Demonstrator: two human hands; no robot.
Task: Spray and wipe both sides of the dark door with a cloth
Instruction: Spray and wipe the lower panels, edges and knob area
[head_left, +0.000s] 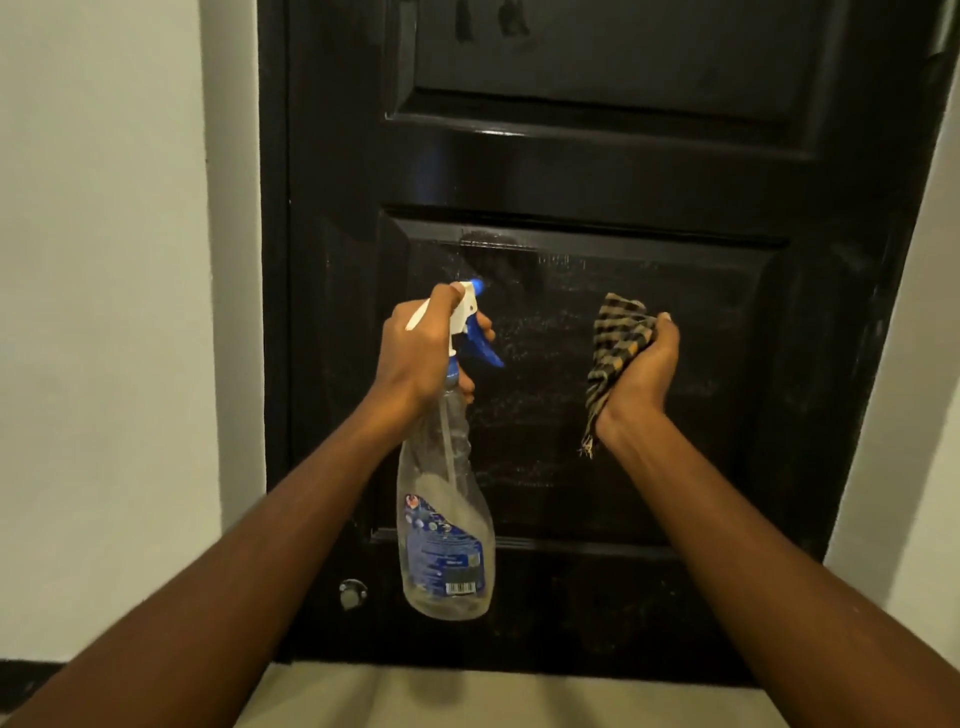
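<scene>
Gripping spray bottle (447, 499): left hand (415, 358) | right hand (641, 369) clutching cloth (615, 348) | door (597, 171)

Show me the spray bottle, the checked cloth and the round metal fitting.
clear plastic spray bottle with blue trigger (445, 519), head view, on its labelled body.
brown-and-black checked cloth (618, 343), head view, on its bunched upper part.
small round metal fitting (353, 593), head view, on its face.

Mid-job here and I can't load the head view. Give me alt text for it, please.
Two bare hands are raised before a dark door: the left hand grips a clear spray bottle by its white and blue trigger head, nozzle toward the lower panel, and the right hand holds a bunched checked cloth. Fine droplets speckle that panel.
</scene>
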